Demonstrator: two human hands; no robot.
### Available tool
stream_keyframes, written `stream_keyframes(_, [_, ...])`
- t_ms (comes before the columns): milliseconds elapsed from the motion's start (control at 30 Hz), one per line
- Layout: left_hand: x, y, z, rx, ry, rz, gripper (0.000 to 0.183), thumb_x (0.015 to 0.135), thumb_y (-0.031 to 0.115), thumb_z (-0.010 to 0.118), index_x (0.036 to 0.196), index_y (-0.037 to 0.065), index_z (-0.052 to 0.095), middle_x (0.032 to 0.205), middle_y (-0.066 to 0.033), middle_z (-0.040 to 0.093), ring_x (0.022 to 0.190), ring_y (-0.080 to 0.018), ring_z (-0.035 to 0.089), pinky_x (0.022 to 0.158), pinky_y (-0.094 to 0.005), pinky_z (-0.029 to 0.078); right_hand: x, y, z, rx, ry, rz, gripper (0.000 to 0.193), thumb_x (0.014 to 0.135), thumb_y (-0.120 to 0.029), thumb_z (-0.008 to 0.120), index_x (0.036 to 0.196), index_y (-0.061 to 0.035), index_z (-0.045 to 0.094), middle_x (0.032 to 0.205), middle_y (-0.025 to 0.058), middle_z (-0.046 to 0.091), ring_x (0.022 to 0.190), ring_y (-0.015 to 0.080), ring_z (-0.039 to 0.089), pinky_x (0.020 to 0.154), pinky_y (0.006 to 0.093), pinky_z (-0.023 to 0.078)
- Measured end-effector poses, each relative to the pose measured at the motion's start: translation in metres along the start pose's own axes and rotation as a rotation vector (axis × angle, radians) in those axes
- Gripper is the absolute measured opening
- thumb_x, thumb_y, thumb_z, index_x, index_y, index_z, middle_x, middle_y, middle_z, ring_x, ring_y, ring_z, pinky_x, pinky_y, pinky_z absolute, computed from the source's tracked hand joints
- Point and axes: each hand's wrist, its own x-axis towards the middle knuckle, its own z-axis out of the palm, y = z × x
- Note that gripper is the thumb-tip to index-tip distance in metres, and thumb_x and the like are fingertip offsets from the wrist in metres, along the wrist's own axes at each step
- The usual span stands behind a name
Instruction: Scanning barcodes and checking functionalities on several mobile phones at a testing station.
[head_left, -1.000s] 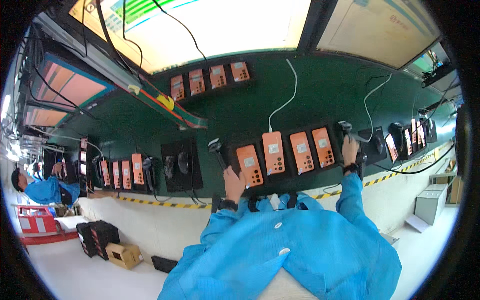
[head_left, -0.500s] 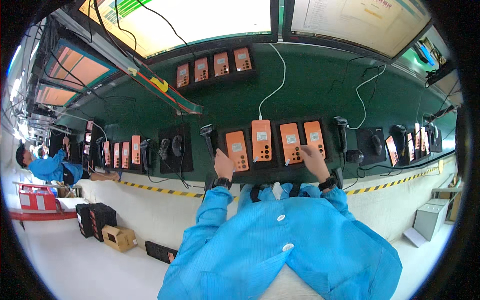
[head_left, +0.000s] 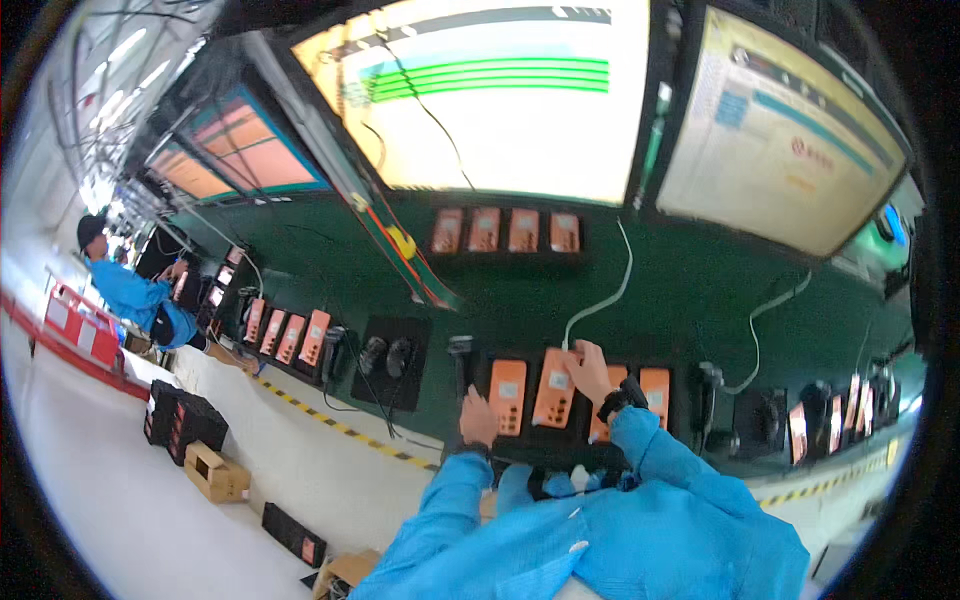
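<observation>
Orange handheld devices [head_left: 553, 388], flat rectangular slabs of smooth plastic with a small pale screen near the top, lie in a row on a dark mat on the green worktop [head_left: 680, 300]. The right hand [head_left: 590, 368] rests on the second one of the row, fingers curled about its upper right edge where a white cable [head_left: 600, 300] comes down to it; the grip looks closed on the casing, though the fingertips are hidden behind it. The left hand [head_left: 478, 420] lies low beside the first orange device [head_left: 507, 396], its fingers bent and touching the device's lower left edge; whether it grasps anything cannot be told. Both wrists wear dark bands, and both arms are in loose, bright blue sleeves [head_left: 660, 470] of thin smooth cloth.

Just left of the left hand stands a black scanner-like handle [head_left: 460, 352], and beyond it a black pad holding two dark rounded pieces [head_left: 386, 356]. Farther back on the worktop, four more orange units [head_left: 505, 230] sit side by side in a dark tray. Large glowing monitors [head_left: 480, 100] hang above. A yellow-and-black striped tape [head_left: 330, 425] runs along the worktop's front edge. Far to the left, another person [head_left: 130, 290] in a blue coat stands at the same bench.
</observation>
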Motion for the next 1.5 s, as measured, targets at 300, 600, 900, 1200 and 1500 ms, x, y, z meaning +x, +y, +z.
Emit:
stream_keyframes(300, [-0.008, 0.008, -0.017, -0.017, 0.125, -0.032, 0.043, 0.092, 0.020, 0.045, 0.130, 0.002, 0.039, 0.111, -0.0171, 0.055, 0.099, -0.0349, 0.057, 0.077, -0.0442, 0.051, 0.060, 0.036, 0.018, 0.224, -0.166, -0.018, 0.037, 0.089, -0.030, 0.060, 0.094, 0.0064, 0.062, 0.074, 0.0053, 0.063, 0.064, 0.0106, 0.054, 0.059, 0.0292, 0.044])
stream_keyframes(600, [0.003, 0.010, -0.019, -0.059, 0.096, -0.063, 0.042, 0.092, 0.018, 0.045, 0.129, 0.001, 0.038, 0.114, -0.0186, 0.054, 0.105, -0.0370, 0.054, 0.080, -0.0458, 0.050, -0.021, -0.023, -0.001, 0.156, -0.256, -0.249, 0.027, 0.089, -0.025, 0.062, 0.092, 0.0013, 0.062, 0.068, 0.0044, 0.056, 0.066, 0.0090, 0.048, 0.059, 0.0282, 0.040])
stream_keyframes(900, [-0.001, 0.021, -0.030, -0.070, 0.090, -0.092, 0.042, 0.090, 0.017, 0.045, 0.128, 0.001, 0.039, 0.114, -0.0199, 0.053, 0.101, -0.0388, 0.055, 0.079, -0.0476, 0.049, -0.052, -0.024, -0.009, 0.104, -0.128, -0.292, 0.027, 0.088, -0.026, 0.062, 0.090, 0.0010, 0.063, 0.071, 0.0154, 0.062, 0.064, 0.0180, 0.059, 0.058, 0.0327, 0.045])
stream_keyframes(1200, [-0.005, 0.019, -0.026, -0.061, 0.129, -0.080, 0.040, 0.089, 0.017, 0.046, 0.126, 0.001, 0.041, 0.114, -0.0200, 0.053, 0.099, -0.0395, 0.056, 0.079, -0.0479, 0.049, -0.068, -0.039, -0.011, 0.089, -0.151, -0.314, 0.022, 0.088, -0.020, 0.061, 0.093, 0.0021, 0.062, 0.077, 0.0179, 0.064, 0.066, 0.0238, 0.061, 0.061, 0.0330, 0.047])
stream_keyframes(1500, [-0.002, 0.020, -0.026, -0.039, 0.138, -0.080, 0.039, 0.090, 0.016, 0.045, 0.126, 0.001, 0.041, 0.112, -0.0201, 0.054, 0.098, -0.0394, 0.056, 0.078, -0.0464, 0.050, -0.059, -0.035, -0.007, 0.110, -0.139, -0.296, 0.023, 0.088, -0.019, 0.060, 0.096, 0.0021, 0.062, 0.079, 0.0183, 0.063, 0.068, 0.0256, 0.061, 0.062, 0.0338, 0.047])
